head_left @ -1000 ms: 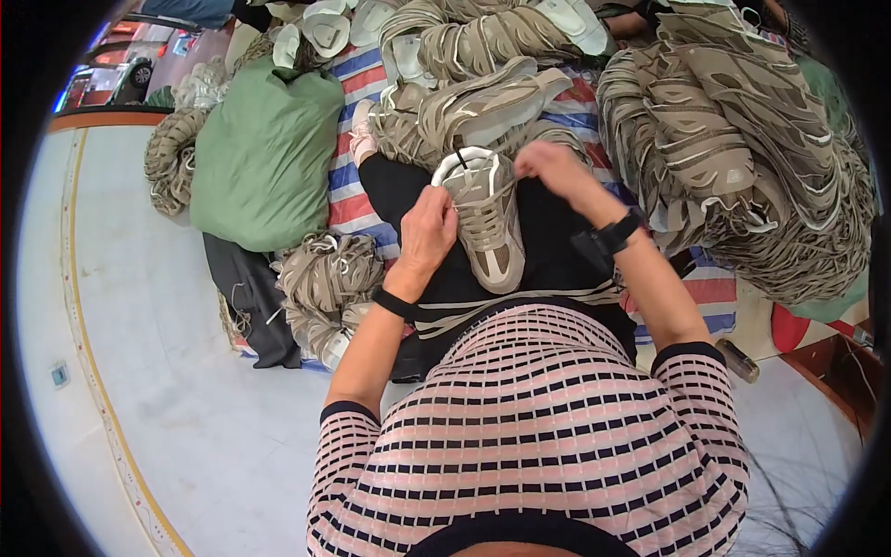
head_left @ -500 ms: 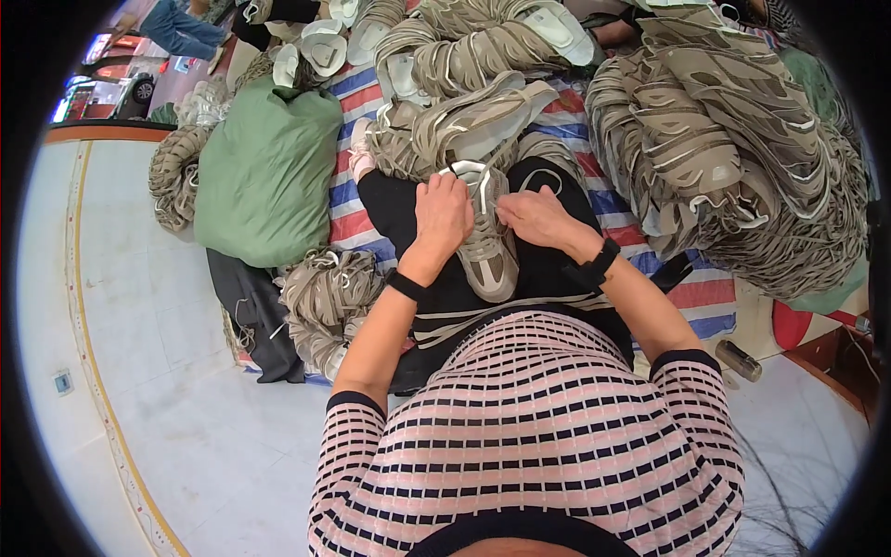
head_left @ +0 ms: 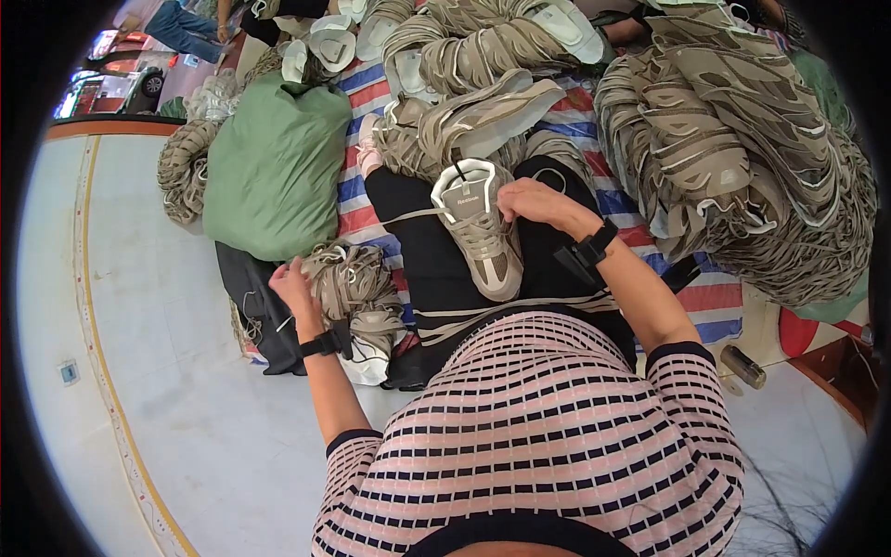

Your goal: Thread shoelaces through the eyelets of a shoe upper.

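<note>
A beige-and-grey sneaker upper [head_left: 487,251] with a white-edged opening lies on my black-clad lap, toe toward me. My right hand [head_left: 538,206] is closed in a pinch at the right edge of its lacing. From the upper's left side a pale shoelace [head_left: 416,216] stretches out to the left. Well off to that side is my left hand [head_left: 295,290], its fingers drawn together as if on the lace's far end, which is hard to make out. Just beside this hand sits a bundle of similar uppers [head_left: 353,283].
A green cloth bag [head_left: 274,167] stands at the left. Large heaps of stacked uppers [head_left: 715,158] rise at the right, with more uppers [head_left: 492,65] ahead on a striped sheet [head_left: 705,297]. A bottle [head_left: 742,367] lies on the floor at the right.
My left hand has left the upper and swung down to the left, with the lace drawn out that way. My right hand stays at the upper's right edge.
</note>
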Demonstrator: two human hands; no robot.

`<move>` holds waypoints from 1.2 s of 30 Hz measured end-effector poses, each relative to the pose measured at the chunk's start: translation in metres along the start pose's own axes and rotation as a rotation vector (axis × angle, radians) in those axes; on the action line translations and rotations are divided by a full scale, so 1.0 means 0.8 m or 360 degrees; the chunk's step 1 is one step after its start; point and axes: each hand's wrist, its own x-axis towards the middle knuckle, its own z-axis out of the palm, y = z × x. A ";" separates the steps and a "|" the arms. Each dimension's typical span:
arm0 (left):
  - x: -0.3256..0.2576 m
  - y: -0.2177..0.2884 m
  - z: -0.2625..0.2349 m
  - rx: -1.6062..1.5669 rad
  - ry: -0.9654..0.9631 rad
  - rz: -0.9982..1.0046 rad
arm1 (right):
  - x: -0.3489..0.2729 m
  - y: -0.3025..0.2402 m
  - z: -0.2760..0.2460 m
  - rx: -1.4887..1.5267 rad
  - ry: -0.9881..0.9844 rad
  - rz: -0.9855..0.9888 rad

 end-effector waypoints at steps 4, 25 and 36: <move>-0.024 0.010 0.048 0.0271 0.0141 0.0920 | -0.003 -0.009 0.006 -0.0287 0.0034 -0.0053; -0.154 0.091 0.233 0.0454 -0.1528 0.2307 | -0.004 -0.024 -0.015 -0.1077 0.0310 -0.0455; 0.130 0.063 0.002 0.0491 -0.0254 0.1288 | -0.011 -0.036 -0.006 -0.1258 0.0490 -0.0626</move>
